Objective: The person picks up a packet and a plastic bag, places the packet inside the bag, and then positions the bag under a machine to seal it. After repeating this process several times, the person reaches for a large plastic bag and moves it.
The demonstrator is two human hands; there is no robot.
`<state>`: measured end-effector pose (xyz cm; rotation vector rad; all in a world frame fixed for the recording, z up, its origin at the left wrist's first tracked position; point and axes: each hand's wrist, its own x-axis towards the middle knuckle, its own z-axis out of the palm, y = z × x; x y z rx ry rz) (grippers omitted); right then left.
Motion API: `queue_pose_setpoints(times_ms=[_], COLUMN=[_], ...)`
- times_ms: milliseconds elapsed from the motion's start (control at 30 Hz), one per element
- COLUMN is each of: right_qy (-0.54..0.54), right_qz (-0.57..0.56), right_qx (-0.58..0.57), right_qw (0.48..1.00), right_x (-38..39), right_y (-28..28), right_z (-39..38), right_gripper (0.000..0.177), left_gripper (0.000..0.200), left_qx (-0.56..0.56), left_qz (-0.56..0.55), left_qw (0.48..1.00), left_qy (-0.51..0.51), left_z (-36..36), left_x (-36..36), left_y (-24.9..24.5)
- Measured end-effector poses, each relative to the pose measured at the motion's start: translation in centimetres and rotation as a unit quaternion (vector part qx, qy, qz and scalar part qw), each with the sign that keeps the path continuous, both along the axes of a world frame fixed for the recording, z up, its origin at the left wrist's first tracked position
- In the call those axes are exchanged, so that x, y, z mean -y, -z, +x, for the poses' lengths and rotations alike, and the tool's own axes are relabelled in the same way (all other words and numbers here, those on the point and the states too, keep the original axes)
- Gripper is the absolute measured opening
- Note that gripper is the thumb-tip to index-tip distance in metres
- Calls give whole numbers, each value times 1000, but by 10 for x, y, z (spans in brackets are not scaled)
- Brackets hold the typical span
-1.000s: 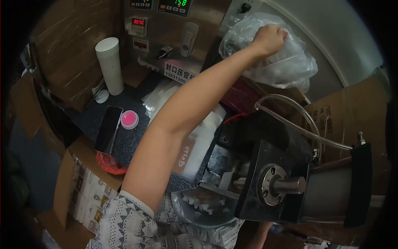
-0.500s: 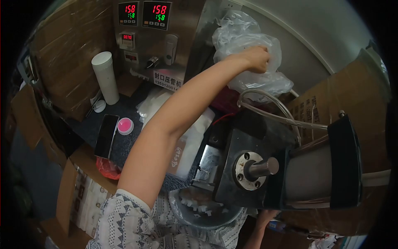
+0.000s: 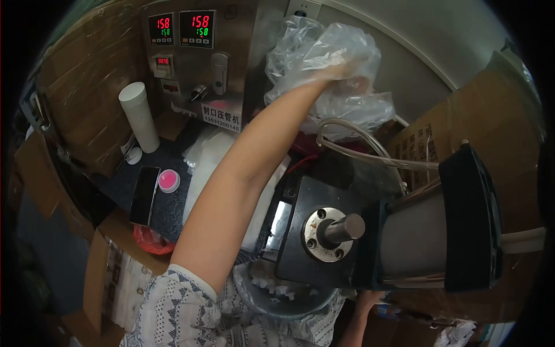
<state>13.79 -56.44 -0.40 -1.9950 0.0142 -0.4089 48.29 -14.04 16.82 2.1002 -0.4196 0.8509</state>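
Observation:
My left arm reaches up and across to a crumpled clear plastic bag beside the sealing machine. My left hand is pushed in among the bag's folds and shows only dimly through the plastic, so its fingers cannot be made out. My right hand shows only as a sliver at the bottom, under a black and grey pneumatic cylinder; what it holds is hidden. A metal bowl with several small white parts sits close to my body.
The steel control panel shows red 158 readouts. A white tumbler, a phone, a pink lid and white packets lie on the dark worktop. Clear hoses loop over the cylinder. Cardboard boxes stand left and right.
My left hand has gone from gripping the bag's outside to sitting deeper among its folds. The view has tilted up and the cylinder now looms nearer.

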Motion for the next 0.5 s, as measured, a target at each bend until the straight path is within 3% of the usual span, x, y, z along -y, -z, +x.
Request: queue_pose_setpoints(times_ms=[33,67,133,167,267,333,400,433,467,500], right_qy=[1,1,-29,-31,-1,-24,-22,-19,-20,-19], right_qz=[-9,-8,-71,-69,-48,-6,-8,-10,-9,8], right_qx=[33,35,39,40,80,-21,4,30,28,24], right_qw=[999,999,996,996,996,999,1000,999,999,999], right_x=[-6,-6,-2,6,21,15,25,28,23,11], right_y=[-6,-7,-9,4,35,15,32,39,31,17], right_z=[1,3,5,11,22,18,25,28,23,21], right_gripper=[31,31,30,30,26,22,21,20,20,19], left_gripper=[57,57,54,54,55,54,51,45,44,49], left_qx=[-115,-113,-154,-154,-6,72,178,220,274,252], left_qz=[115,116,-114,-112,-313,-307,-224,-234,-133,-298], left_qw=[985,985,981,981,946,947,958,947,941,913], left_qy=[-62,-62,38,36,85,62,8,-23,-151,-120], left_z=[-26,-42,-70,-83,-111,-142,-225,-266,-299,-335], left_x=[5,12,24,24,25,26,36,45,43,60], left_y=[-36,-49,-61,-69,-78,-73,-61,-48,-23,5])
